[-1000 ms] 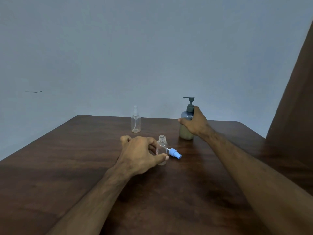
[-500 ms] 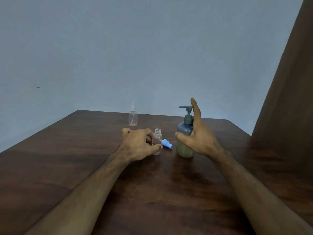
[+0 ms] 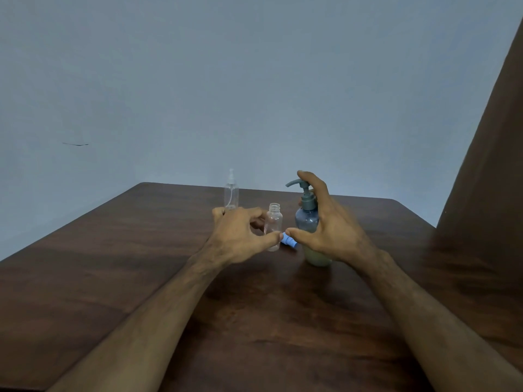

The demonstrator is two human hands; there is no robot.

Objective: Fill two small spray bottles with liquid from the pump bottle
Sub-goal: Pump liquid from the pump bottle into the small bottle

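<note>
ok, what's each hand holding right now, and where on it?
Left hand grips the open small bottle by its lower body. Right hand wraps the pump bottle around its body, index finger on the pump head.

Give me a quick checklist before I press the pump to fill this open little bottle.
1. Small open bottle uncapped: ok, its threaded neck is bare and the blue spray cap lies on the table.
2. Bottle steadied upright: ok, the left hand holds it.
3. Pump bottle gripped: ok, the right hand wraps it, with a finger over the pump head.
4. Spout over the open neck: not ok, the spout tip sits above and to the right of the neck.
5. Liquid available: ok, pale liquid shows at the base.
6. Second spray bottle ready: not ok, its sprayer is on.
</note>
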